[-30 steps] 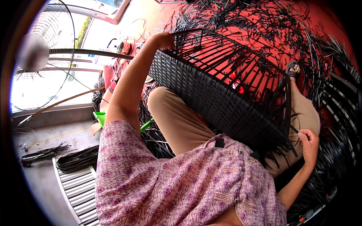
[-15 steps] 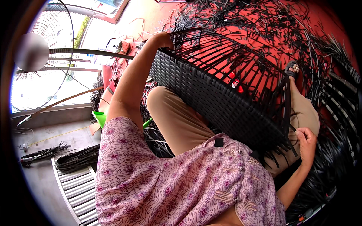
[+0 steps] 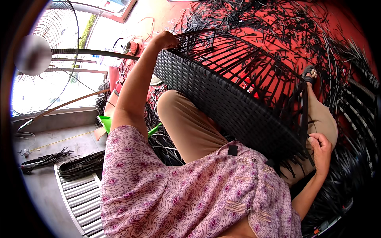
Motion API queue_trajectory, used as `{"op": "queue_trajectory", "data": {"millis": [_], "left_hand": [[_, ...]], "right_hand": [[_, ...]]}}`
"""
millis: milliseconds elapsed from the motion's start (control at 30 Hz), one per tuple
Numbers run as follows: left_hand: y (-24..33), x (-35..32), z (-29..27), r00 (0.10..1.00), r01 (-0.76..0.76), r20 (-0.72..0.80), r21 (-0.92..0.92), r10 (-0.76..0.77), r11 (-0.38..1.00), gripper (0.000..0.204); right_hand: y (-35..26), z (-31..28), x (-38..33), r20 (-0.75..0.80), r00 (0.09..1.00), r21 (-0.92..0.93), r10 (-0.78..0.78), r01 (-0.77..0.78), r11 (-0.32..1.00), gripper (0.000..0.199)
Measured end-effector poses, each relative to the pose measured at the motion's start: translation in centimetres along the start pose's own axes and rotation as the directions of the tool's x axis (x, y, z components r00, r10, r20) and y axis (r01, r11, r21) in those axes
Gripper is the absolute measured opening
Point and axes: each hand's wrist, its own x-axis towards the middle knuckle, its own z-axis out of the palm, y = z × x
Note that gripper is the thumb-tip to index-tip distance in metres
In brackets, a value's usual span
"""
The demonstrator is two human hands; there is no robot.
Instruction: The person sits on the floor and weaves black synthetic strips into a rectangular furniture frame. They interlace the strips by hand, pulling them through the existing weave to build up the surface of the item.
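Note:
A black woven rattan frame (image 3: 222,91) rests tilted across my lap, its near side tightly woven and its far side only bare black strips over a metal frame. My left hand (image 3: 166,39) is closed on the frame's far left corner, arm stretched out. At the near right corner, my right hand (image 3: 321,148) grips loose black strip ends hanging from the frame's edge. My bent knees in tan trousers (image 3: 186,123) lie under the frame, and one sandalled foot (image 3: 310,73) shows beyond it.
Cut black rattan strips (image 3: 278,20) litter the red floor all around. Bundles of strips (image 3: 79,166) lie on the left beside a metal floor grate (image 3: 79,198). A standing fan (image 3: 35,55) is at the far left, with a green tool (image 3: 105,123) near my left side.
My right hand has shifted slightly upward along the frame's near right corner, still on the strips. The left hand keeps its hold on the far corner.

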Motion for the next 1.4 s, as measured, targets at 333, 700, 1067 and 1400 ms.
{"op": "queue_trajectory", "data": {"millis": [333,700,1067,1400], "left_hand": [[0.8,2.4,0.1,0.929,-0.361,0.318,0.891,0.189,0.277,0.010],[3.5,2.6,-0.1,0.985,0.033,0.093,0.735,-0.149,0.677,0.041],[-4.0,7.5,0.2,0.940,-0.290,0.340,0.735,0.037,0.614,0.024],[-3.6,4.8,0.8,0.986,-0.117,0.162,0.570,0.028,0.813,0.044]], "right_hand": [[0.4,-0.6,-0.4,-0.021,1.000,-0.081,-0.012,0.010,0.997,0.013],[0.1,-0.2,-0.4,-0.028,0.999,-0.105,-0.018,0.015,0.994,0.013],[0.1,0.1,0.3,-0.021,1.000,-0.072,0.013,-0.014,0.997,0.010],[0.0,-0.4,0.1,0.000,1.000,-0.119,0.004,-0.004,0.993,0.009]]}}
